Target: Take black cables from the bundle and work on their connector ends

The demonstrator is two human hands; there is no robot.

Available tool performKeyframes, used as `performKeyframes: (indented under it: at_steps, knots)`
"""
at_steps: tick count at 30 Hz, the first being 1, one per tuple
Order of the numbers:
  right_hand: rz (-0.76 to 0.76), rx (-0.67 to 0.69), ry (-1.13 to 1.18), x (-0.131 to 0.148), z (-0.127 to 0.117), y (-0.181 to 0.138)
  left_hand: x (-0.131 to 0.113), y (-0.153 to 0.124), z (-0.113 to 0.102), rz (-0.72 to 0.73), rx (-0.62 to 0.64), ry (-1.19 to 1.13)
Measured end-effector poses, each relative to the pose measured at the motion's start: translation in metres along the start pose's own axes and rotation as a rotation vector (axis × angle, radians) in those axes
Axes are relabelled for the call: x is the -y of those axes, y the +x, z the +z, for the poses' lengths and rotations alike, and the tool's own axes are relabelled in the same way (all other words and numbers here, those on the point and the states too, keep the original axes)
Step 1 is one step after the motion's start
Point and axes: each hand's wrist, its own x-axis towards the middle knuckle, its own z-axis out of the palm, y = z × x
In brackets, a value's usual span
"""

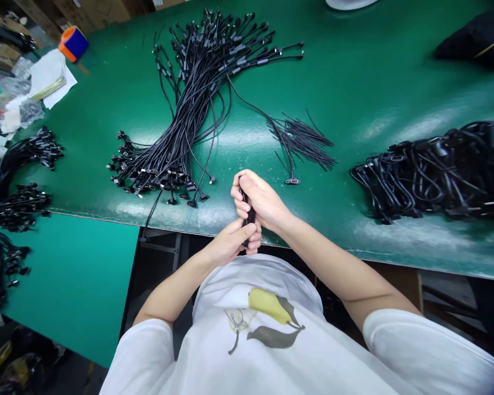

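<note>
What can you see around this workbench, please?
Flat surfaces: two, green, centre and left
Long thin cables: many, black, left of centre
Cable bundles: at least two, black, left
Coiled cables: many, black, right
Short thin strips: many, black, centre-right
Chunky roll: one, orange and blue, upper left
Paper sheets: several, white, upper left
Plastic bags: several, clear, upper left
Cardboard boxes: several, brown, top left
Rounded object: one, white, top edge
Bulky object: one, black, upper right
Slim held bundle: one, black, centre
Printed shirt: one, white, bottom
Left hand: one, lower on held bundle
Right hand: one, higher on held bundle
</note>
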Motion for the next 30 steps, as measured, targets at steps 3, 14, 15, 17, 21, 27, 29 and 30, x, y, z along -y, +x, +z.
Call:
performKeyframes:
  at_steps: [3, 14, 15, 17, 21, 27, 29, 30]
  knots:
    - [0.051, -0.064, 0.008, 0.003, -0.003, -0.002, 0.003, 0.004, -0.001, 0.058, -0.053, 0.105]
    - [0.077, 0.07, 0.014, 0.005, 0.0, -0.002, 0.004, 0.003, -0.01, 0.04, -0.013, 0.116]
    - [0.073, 0.069, 0.018, 0.003, 0.0, -0.003, 0.005, 0.004, -0.011, 0.069, -0.028, 0.154]
    - [0.036, 0.036, 0.028, -0.001, 0.0, -0.004, 0.006, 0.006, -0.015, 0.132, -0.063, 0.281]
    - [-0.112, -0.166, 0.094, -0.007, 0.001, -0.004, 0.007, 0.011, -0.016, 0.216, -0.18, 0.656]
    - [-0.161, -0.236, 0.047, -0.008, 0.002, -0.007, 0.013, 0.014, -0.017, 0.271, -0.099, 0.713]
    - [-0.122, -0.177, -0.015, -0.01, 0.0, -0.01, 0.012, 0.012, -0.022, 0.244, -0.034, 0.732]
    - [-0.11, -0.167, -0.034, -0.011, -0.002, -0.012, 0.012, 0.012, -0.024, 0.232, -0.025, 0.751]
